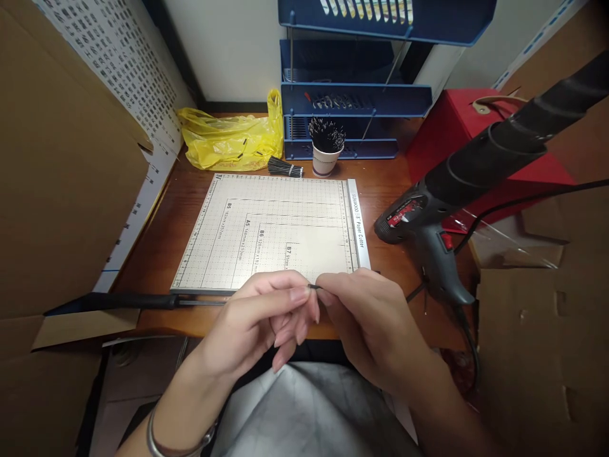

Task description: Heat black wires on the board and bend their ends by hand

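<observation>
Head view: wire (314,287) pinched above wooden desk (159,244) with cutter (276,222).

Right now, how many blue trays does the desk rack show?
3: top tray at the picture's upper edge, middle tray below it, bottom tray behind the paper cup. More may sit above, unseen.

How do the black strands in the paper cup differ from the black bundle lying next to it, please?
The strands stand upright in the paper cup and fan out loosely; the black bundle lies flat on the desk, bound by a pale band at one end. Both are thin and black, like the piece pinched between the left hand and right hand.
</observation>
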`<state>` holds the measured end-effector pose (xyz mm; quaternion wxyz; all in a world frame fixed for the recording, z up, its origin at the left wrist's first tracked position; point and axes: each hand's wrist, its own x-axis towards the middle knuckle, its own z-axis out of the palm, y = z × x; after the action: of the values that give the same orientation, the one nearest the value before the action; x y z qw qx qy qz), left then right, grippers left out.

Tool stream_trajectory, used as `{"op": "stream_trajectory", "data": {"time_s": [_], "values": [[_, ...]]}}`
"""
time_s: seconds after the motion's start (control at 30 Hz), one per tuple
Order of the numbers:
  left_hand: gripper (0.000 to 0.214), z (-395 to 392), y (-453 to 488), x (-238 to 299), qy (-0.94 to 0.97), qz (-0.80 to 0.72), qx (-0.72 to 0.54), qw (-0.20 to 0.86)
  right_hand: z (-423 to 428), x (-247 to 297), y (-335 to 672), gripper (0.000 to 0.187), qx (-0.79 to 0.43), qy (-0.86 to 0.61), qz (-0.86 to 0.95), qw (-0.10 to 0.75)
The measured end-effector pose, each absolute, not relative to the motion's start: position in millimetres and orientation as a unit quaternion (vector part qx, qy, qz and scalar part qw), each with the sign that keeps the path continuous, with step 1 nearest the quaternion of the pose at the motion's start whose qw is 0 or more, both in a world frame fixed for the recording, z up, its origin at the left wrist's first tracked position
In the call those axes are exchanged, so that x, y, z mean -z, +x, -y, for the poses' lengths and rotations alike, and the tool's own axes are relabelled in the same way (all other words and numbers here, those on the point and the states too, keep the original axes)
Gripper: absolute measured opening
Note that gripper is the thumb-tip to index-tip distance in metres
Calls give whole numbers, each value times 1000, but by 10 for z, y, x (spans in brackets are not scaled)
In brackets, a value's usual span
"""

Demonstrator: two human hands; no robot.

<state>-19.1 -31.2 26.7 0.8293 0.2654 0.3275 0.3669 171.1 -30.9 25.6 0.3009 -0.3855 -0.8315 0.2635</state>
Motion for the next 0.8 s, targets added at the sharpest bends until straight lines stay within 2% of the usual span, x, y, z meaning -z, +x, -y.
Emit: {"op": "stream_trajectory", "data": {"time_s": [0.33,0.53,0.8], "values": [[25,357,-92,-261,211,-357,-385,825,406,-109,1608,23,-237,-389,814,361],[27,393,-62,-203,270,-400,-396,781,432,-82,1539,24,-262,-409,794,366],[30,347,-175,-221,395,-430,-336,739,445,-134,1542,26,-332,-411,770,357]]}}
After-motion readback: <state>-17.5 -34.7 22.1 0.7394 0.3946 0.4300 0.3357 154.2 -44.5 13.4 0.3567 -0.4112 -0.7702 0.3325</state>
